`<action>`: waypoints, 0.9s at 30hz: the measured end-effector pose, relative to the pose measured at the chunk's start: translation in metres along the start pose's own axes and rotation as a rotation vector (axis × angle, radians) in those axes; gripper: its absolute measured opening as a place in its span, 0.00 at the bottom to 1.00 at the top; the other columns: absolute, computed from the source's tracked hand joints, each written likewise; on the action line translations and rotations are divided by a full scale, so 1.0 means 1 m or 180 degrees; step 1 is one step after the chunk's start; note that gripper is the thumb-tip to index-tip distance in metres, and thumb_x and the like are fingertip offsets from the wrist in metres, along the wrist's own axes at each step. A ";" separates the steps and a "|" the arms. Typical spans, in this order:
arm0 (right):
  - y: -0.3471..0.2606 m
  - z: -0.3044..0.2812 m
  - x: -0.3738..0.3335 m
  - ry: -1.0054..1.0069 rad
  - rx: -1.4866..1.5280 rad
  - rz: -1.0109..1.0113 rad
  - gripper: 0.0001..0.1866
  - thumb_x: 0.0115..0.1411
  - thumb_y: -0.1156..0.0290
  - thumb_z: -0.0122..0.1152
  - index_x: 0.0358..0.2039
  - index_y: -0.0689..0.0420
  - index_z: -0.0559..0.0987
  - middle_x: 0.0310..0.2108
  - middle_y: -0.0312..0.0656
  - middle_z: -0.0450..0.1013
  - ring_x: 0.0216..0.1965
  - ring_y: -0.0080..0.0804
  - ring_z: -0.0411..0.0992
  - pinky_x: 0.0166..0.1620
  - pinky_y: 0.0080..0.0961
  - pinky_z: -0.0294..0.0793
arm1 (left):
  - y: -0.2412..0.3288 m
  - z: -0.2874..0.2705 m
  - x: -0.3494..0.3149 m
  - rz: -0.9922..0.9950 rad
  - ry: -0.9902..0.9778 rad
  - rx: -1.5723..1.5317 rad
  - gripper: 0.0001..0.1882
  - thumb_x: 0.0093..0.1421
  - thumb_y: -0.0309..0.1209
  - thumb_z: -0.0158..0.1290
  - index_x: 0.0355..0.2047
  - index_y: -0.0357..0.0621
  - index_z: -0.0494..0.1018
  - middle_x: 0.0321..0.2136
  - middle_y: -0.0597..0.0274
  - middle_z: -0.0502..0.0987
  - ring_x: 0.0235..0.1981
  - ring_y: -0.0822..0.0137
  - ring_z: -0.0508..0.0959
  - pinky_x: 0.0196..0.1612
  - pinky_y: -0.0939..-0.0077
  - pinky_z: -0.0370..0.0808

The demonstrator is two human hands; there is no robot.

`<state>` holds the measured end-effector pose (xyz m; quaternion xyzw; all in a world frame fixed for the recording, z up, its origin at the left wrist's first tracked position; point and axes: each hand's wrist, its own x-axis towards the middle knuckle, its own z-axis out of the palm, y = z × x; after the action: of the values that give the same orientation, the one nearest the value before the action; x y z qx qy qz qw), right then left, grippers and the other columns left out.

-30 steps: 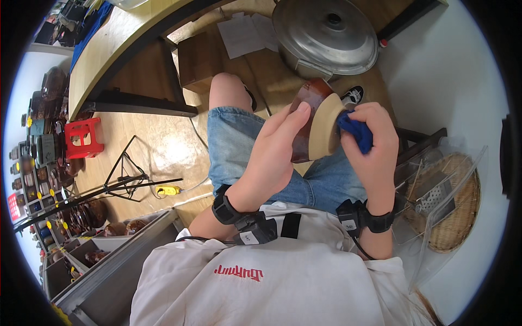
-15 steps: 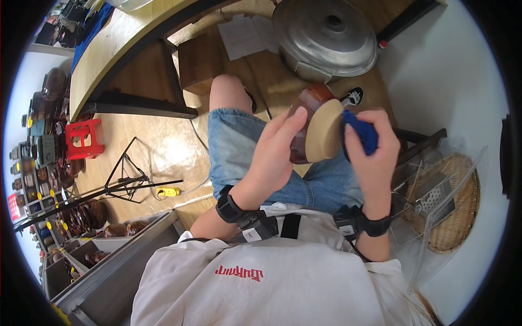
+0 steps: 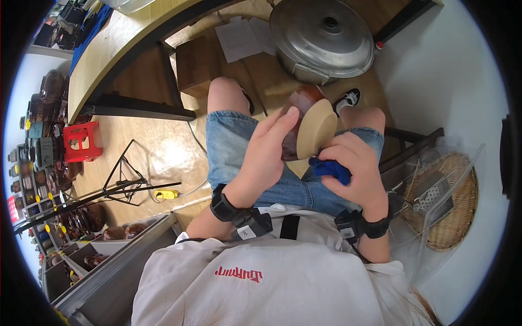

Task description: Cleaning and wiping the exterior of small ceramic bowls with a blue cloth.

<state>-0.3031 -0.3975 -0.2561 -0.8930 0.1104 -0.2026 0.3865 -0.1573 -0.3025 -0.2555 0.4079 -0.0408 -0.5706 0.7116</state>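
Observation:
My left hand [image 3: 266, 146] grips a round pottery jar [image 3: 317, 130] by its glossy reddish-brown side, thumb on top. The jar is tilted over my lap, and its flat tan, unglazed face turns to the right. A bunched dark blue cloth [image 3: 330, 170] is pinched in my right hand [image 3: 356, 171], just below the lower right edge of that tan face. Whether the cloth touches the jar there I cannot tell. The fingers of my left hand behind the jar are hidden.
A large lidded metal pot [image 3: 321, 41] stands on the floor ahead, beside a cardboard box [image 3: 196, 62]. A wooden table [image 3: 98, 70] is at upper left. Left are a red stool [image 3: 81, 142], a black tripod stand [image 3: 122, 185] and jar shelves. A wicker basket [image 3: 454, 217] lies right.
My right hand with the blue cloth has moved down and slightly left, from the jar's right side to below its edge. The jar has shifted slightly left.

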 end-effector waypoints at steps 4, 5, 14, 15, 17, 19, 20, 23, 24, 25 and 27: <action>0.010 -0.012 -0.006 0.0642 -0.0036 0.0295 0.16 0.32 0.78 0.60 0.27 0.58 0.73 0.28 0.42 0.69 0.30 0.40 0.68 0.34 0.29 0.67 | 0.010 -0.002 0.003 -0.0168 -0.0096 -0.0080 0.15 0.60 0.35 0.43 0.42 0.36 0.67 0.36 0.60 0.74 0.35 0.71 0.75 0.38 0.79 0.71; 0.009 -0.013 -0.005 0.0642 -0.0042 0.0295 0.16 0.32 0.78 0.60 0.27 0.58 0.73 0.28 0.42 0.69 0.30 0.40 0.68 0.34 0.29 0.67 | 0.008 -0.003 0.005 -0.0167 -0.0100 -0.0084 0.15 0.60 0.35 0.43 0.42 0.36 0.67 0.36 0.60 0.74 0.35 0.71 0.75 0.38 0.79 0.71; 0.004 0.004 0.016 0.1104 -0.0533 0.0486 0.13 0.37 0.78 0.58 0.27 0.58 0.72 0.26 0.43 0.67 0.31 0.41 0.66 0.35 0.30 0.66 | -0.002 -0.001 0.008 -0.0440 -0.0104 0.0000 0.16 0.61 0.35 0.41 0.44 0.37 0.66 0.38 0.62 0.73 0.39 0.71 0.74 0.41 0.77 0.71; 0.006 0.008 0.015 0.1175 -0.0540 0.0674 0.12 0.38 0.78 0.58 0.27 0.58 0.71 0.25 0.43 0.67 0.30 0.42 0.67 0.34 0.30 0.66 | -0.003 0.002 0.008 -0.0323 0.0014 0.0002 0.15 0.61 0.35 0.42 0.42 0.38 0.67 0.36 0.62 0.73 0.36 0.73 0.74 0.39 0.78 0.71; 0.011 0.016 0.008 0.1202 -0.0417 0.1031 0.11 0.39 0.78 0.57 0.27 0.59 0.71 0.25 0.43 0.67 0.29 0.40 0.67 0.33 0.28 0.66 | -0.004 0.006 0.009 -0.0222 0.0118 -0.0005 0.14 0.60 0.35 0.43 0.40 0.38 0.68 0.33 0.63 0.73 0.34 0.74 0.74 0.36 0.80 0.71; 0.008 0.020 0.002 0.1224 -0.0276 0.1381 0.10 0.40 0.77 0.57 0.27 0.60 0.71 0.24 0.43 0.67 0.27 0.39 0.67 0.32 0.26 0.66 | -0.003 0.008 0.010 -0.0035 0.0139 0.0217 0.14 0.60 0.36 0.43 0.39 0.38 0.68 0.32 0.64 0.73 0.33 0.76 0.73 0.35 0.81 0.70; 0.004 0.023 0.000 0.1059 0.0057 0.1676 0.10 0.40 0.77 0.58 0.27 0.60 0.71 0.24 0.44 0.67 0.26 0.37 0.67 0.32 0.24 0.66 | -0.002 0.008 0.010 -0.0033 0.0148 0.0218 0.14 0.60 0.36 0.43 0.39 0.38 0.68 0.32 0.64 0.73 0.33 0.76 0.73 0.35 0.81 0.70; -0.001 0.025 -0.006 0.0769 0.0646 0.1926 0.09 0.43 0.76 0.59 0.27 0.60 0.71 0.23 0.40 0.69 0.25 0.24 0.67 0.32 0.18 0.65 | -0.003 0.004 0.010 0.0113 0.0145 0.0338 0.14 0.61 0.36 0.42 0.38 0.37 0.68 0.31 0.64 0.73 0.32 0.77 0.72 0.34 0.83 0.70; -0.002 0.024 -0.006 0.0805 0.1246 0.1945 0.08 0.45 0.75 0.59 0.27 0.60 0.71 0.23 0.37 0.69 0.26 0.21 0.66 0.32 0.16 0.65 | -0.007 0.000 0.012 0.0229 0.0131 0.0533 0.14 0.61 0.36 0.42 0.38 0.37 0.68 0.31 0.65 0.73 0.31 0.78 0.72 0.34 0.84 0.69; -0.003 0.023 -0.006 0.0836 0.1844 0.1964 0.07 0.47 0.75 0.59 0.27 0.60 0.71 0.24 0.34 0.69 0.26 0.17 0.65 0.32 0.15 0.65 | -0.008 -0.001 0.013 0.0336 0.0117 0.0724 0.14 0.61 0.36 0.42 0.38 0.36 0.68 0.31 0.65 0.72 0.30 0.79 0.71 0.33 0.85 0.69; -0.005 0.019 0.001 0.1579 0.1820 0.2080 0.07 0.50 0.74 0.58 0.28 0.59 0.71 0.24 0.29 0.67 0.28 0.13 0.63 0.32 0.12 0.64 | -0.006 0.004 0.010 0.0228 0.0094 0.0640 0.14 0.61 0.36 0.42 0.39 0.36 0.68 0.30 0.66 0.72 0.30 0.79 0.71 0.33 0.85 0.68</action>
<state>-0.2930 -0.3820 -0.2641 -0.5949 0.4130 -0.2994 0.6212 -0.1609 -0.3130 -0.2605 0.4838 -0.1019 -0.5318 0.6876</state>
